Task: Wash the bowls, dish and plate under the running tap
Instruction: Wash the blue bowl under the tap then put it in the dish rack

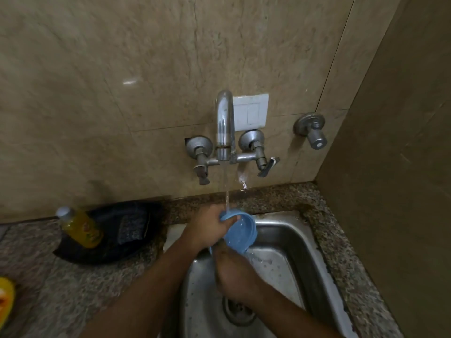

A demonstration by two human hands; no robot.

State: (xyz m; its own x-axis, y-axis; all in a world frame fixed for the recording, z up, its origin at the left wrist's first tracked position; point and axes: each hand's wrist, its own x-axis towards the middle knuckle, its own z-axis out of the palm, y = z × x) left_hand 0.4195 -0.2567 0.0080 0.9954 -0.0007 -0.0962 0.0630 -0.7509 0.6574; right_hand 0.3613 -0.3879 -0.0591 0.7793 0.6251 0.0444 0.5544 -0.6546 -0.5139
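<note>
The right hand [234, 272] sits nearest, low over the steel sink [288, 240], its fingers bent up against the underside of a blue plastic bowl [240, 231]; whether they actually clasp the bowl or only rub it cannot be told from here. Just above and to the left of it, the left hand [210, 228] grips the bowl's rim, thumb hooked inside, fingers wrapped behind. The bowl is tilted, mouth facing right, directly under the stream of water [227, 191] falling from the chrome tap [224, 123].

The likely trouble: a wet, smooth plastic rim held by one thumb could slip and drop into the basin, and the tilt could throw water outward. Splash marks already show on the wall beyond the hands. A white switch plate [251, 111] sits right behind the spout, so spray carrying that far would be a real hazard.

Left of the left hand, on the speckled granite counter [85, 289], lies a dark pan-like vessel [109, 235] with a yellow bottle [80, 228] resting on it. Farther back rise beige marble-look wall tiles, meeting a plain wall at the corner on the right, where a separate valve [312, 130] protrudes.
</note>
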